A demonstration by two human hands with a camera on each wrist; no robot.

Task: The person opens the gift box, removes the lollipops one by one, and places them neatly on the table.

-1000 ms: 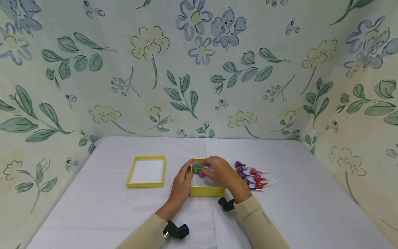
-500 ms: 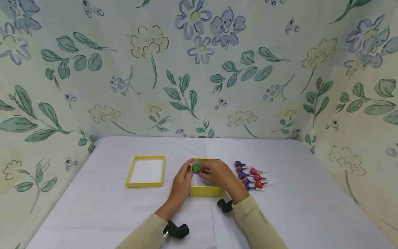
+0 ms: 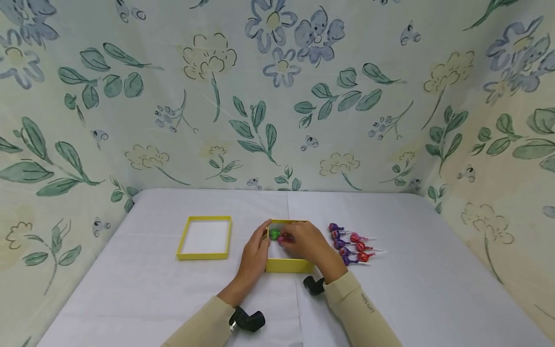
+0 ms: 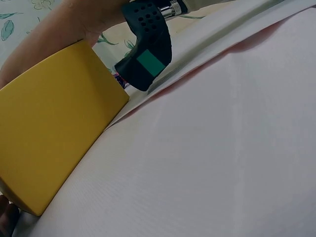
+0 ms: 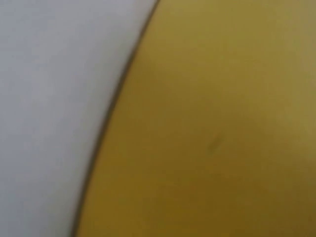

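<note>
The yellow box (image 3: 289,265) stands on the white cloth, its wall large in the left wrist view and filling much of the right wrist view. My left hand (image 3: 255,251) grips its left wall near the back corner. Inside lies a green lollipop (image 3: 275,234), towards the back left. Just right of it, my right hand (image 3: 310,242) reaches into the box and pinches a pink-red lollipop (image 3: 284,238), whose stick is hidden by the fingers. The fingers of my left hand show only at the lower left edge of the left wrist view.
Left of the box lies its shallow yellow-rimmed lid (image 3: 204,257), white inside facing up. On the right, several purple lollipops (image 3: 339,244) lie in a column beside several red and pink lollipops (image 3: 361,247). A flowered cloth (image 3: 243,159) hangs behind the table.
My right hand has moved slightly down and left into the box with the pink-red lollipop, covering the green lollipop's stick. My left hand stays on the box wall.
</note>
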